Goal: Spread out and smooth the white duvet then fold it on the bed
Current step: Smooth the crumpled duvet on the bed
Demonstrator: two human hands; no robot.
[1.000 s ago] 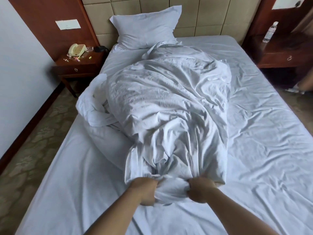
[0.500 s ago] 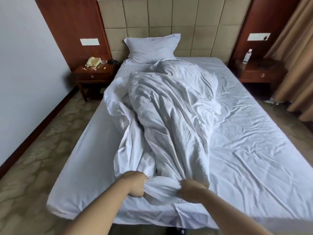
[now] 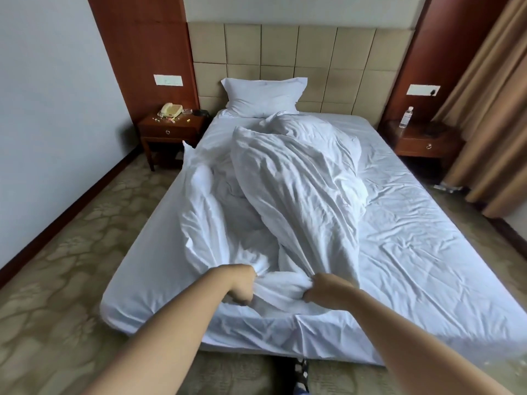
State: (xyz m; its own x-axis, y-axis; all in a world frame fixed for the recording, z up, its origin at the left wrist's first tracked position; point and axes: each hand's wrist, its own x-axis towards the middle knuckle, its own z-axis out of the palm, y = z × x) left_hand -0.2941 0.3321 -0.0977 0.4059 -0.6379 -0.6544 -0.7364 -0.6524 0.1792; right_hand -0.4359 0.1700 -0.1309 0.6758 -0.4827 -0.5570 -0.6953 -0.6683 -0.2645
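Left hand (image 3: 241, 286): fist closed on the near edge of the white duvet (image 3: 288, 195), fabric bunched in it.
Right hand (image 3: 328, 292): likewise clenched on the same edge, just beside the left.
Duvet: crumpled in a long ridge running from the grip away to the pillow (image 3: 263, 96), lying on the bed (image 3: 427, 252).
Bottle (image 3: 406, 117): far right of the grip, on a nightstand (image 3: 422, 141); label too small to read.
Telephone (image 3: 171, 110): far left; no legible writing.

fingertips (image 3: 251, 277) buried in duvet (image 3: 299, 195) folds
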